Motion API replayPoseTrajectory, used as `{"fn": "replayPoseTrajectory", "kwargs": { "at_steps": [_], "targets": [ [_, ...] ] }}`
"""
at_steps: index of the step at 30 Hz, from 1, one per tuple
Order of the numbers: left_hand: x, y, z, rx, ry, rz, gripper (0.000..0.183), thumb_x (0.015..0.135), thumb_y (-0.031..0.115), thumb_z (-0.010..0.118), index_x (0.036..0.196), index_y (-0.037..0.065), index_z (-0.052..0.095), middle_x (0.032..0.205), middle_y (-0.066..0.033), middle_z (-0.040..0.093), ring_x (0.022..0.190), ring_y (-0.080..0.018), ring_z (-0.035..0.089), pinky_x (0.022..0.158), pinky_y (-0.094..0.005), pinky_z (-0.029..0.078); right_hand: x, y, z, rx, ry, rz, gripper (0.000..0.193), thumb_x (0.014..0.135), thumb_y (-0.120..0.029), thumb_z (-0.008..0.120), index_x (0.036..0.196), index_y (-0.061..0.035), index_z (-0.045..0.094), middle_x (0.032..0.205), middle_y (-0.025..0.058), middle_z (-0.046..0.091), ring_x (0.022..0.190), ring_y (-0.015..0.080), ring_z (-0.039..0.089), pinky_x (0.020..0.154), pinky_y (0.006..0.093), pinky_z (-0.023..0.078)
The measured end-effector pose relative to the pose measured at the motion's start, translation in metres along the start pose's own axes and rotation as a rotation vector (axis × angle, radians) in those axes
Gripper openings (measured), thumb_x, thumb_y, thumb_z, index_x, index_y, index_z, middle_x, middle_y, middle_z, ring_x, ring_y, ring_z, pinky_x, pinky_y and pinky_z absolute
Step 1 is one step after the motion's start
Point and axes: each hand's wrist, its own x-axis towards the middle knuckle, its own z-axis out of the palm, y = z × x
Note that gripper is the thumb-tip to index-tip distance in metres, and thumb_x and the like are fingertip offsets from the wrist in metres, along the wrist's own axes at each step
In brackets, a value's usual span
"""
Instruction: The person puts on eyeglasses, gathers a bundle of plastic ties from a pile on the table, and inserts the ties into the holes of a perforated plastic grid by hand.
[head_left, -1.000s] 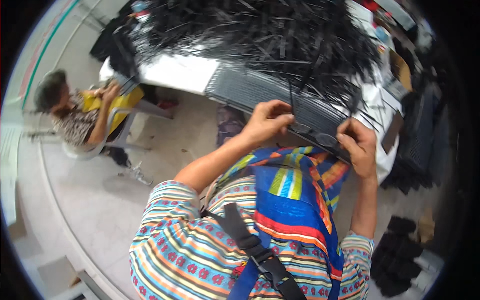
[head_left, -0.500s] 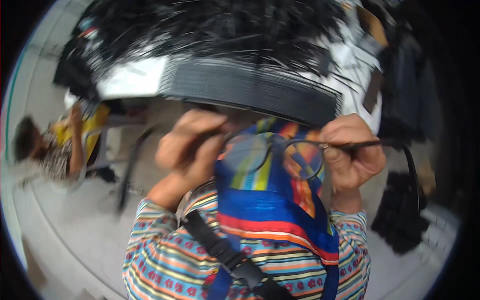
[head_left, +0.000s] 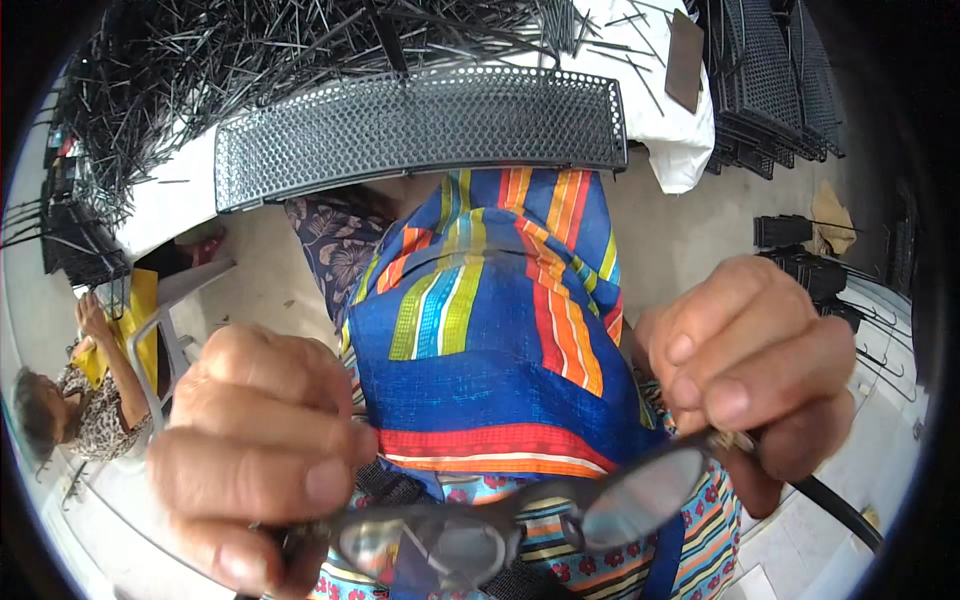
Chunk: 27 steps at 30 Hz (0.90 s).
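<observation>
A pair of dark-framed eyeglasses [head_left: 540, 508] is held close up, low in the head view, tilted with its right side higher. My left hand [head_left: 258, 450] pinches the frame at its left hinge, fingers curled. Round the right hinge, where the temple arm runs off to the lower right, my right hand [head_left: 755, 365] is closed. Behind the glasses lie the striped blue apron [head_left: 490, 390] and a patterned sleeved top. A black perforated metal panel [head_left: 420, 130] lies at the near edge of the table, beyond both hands.
Many thin black strips [head_left: 250, 60] are heaped on the white-covered table [head_left: 680, 150]. A dark flat plate [head_left: 684, 62] lies at its right. Black mesh racks [head_left: 770, 80] are stacked at the far right. Another person [head_left: 100, 380] sits at the left with black wire pieces.
Both hands have brought the eyeglasses nearer and lower, spreading wider apart in the view. The view has shifted, and the panel now shows higher up and more sharply.
</observation>
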Motion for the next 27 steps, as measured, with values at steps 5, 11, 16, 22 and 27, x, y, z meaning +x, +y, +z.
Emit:
{"fn": "replayPoseTrajectory", "kwargs": {
  "at_steps": [5, 11, 16, 22, 27],
  "targets": [
    [0.015, 0.004, 0.006, 0.068, 0.175, 0.080, 0.034, 0.093, 0.038, 0.059, 0.113, 0.012, 0.066, 0.088, -0.0029, 0.054, 0.056, -0.0064, 0.047, 0.063, -0.0277, 0.028, -0.010, 0.001, 0.000, -0.035, 0.225, -0.133, 0.021, 0.086, -0.045, 0.068, 0.085, -0.0247, 0.067, 0.079, -0.0048, 0.053, 0.070, 0.0097, 0.052, 0.058, 0.0262, 0.039],
    [0.011, 0.002, 0.001, 0.076, 0.164, 0.123, 0.029, 0.091, 0.034, 0.059, 0.107, 0.010, 0.064, 0.090, -0.0044, 0.057, 0.059, -0.0071, 0.049, 0.065, -0.0266, 0.032, -0.019, 0.020, -0.010, -0.013, 0.556, -0.108, 0.016, 0.087, -0.039, 0.067, 0.081, -0.0242, 0.067, 0.072, -0.0062, 0.054, 0.065, 0.0088, 0.054, 0.058, 0.0242, 0.037],
    [0.010, -0.024, -0.017, 0.136, 0.170, 0.105, 0.030, 0.091, 0.030, 0.059, 0.109, 0.007, 0.061, 0.090, -0.0069, 0.057, 0.061, -0.0087, 0.051, 0.067, -0.0266, 0.035, -0.044, 0.004, -0.045, -0.118, 0.566, -0.009, 0.016, 0.087, -0.036, 0.066, 0.084, -0.0206, 0.067, 0.075, -0.0036, 0.056, 0.068, 0.0105, 0.056, 0.061, 0.0248, 0.040],
    [0.013, -0.026, -0.011, 0.224, 0.146, 0.142, 0.032, 0.090, 0.026, 0.059, 0.111, 0.002, 0.057, 0.090, -0.0099, 0.058, 0.065, -0.0107, 0.054, 0.069, -0.0267, 0.039, 0.019, 0.020, 0.117, -0.234, 0.581, 0.049, 0.016, 0.087, -0.033, 0.065, 0.088, -0.0163, 0.066, 0.079, -0.0005, 0.059, 0.071, 0.0126, 0.058, 0.064, 0.0256, 0.043],
    [0.014, -0.021, -0.012, 0.255, 0.194, 0.176, 0.034, 0.089, 0.022, 0.059, 0.113, -0.001, 0.053, 0.089, -0.0124, 0.059, 0.067, -0.0124, 0.056, 0.071, -0.0267, 0.042, -0.037, 0.016, -0.039, -0.378, 0.530, 0.120, 0.018, 0.087, -0.030, 0.064, 0.092, -0.0127, 0.066, 0.083, 0.0021, 0.061, 0.074, 0.0142, 0.060, 0.067, 0.0263, 0.045]
  ]
}}
